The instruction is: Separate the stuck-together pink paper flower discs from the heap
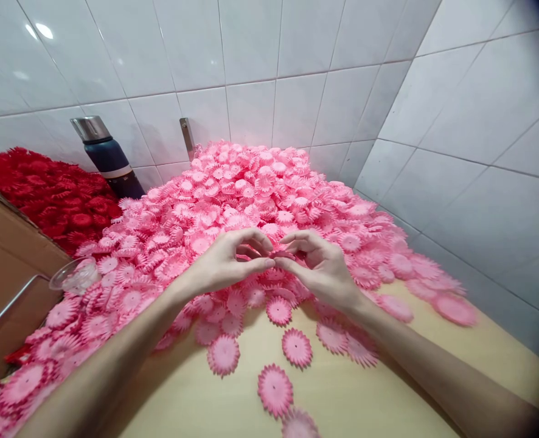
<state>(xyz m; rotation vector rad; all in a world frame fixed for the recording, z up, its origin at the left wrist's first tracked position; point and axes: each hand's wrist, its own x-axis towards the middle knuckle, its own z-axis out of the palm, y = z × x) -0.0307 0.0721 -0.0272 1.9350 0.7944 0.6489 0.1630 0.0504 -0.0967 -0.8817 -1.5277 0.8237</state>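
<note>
My left hand [233,258] and my right hand [317,264] meet at the front of a large heap of pink scalloped discs [251,194]. Between their fingertips is a pink disc [282,254], seen nearly edge-on and partly hidden by the fingers. Thumb and fingers of each hand are curled round its edge. Below the hands, single pink discs with small dark centre holes lie flat, among them one in the middle [297,348] and one nearer the front [275,390].
The pale wooden table [182,395] runs against tiled walls [251,48]. A dark blue bottle [112,161] leans at the back left beside a red heap [45,194]. A cardboard box [14,255] and a clear plastic dish [75,277] are at the left.
</note>
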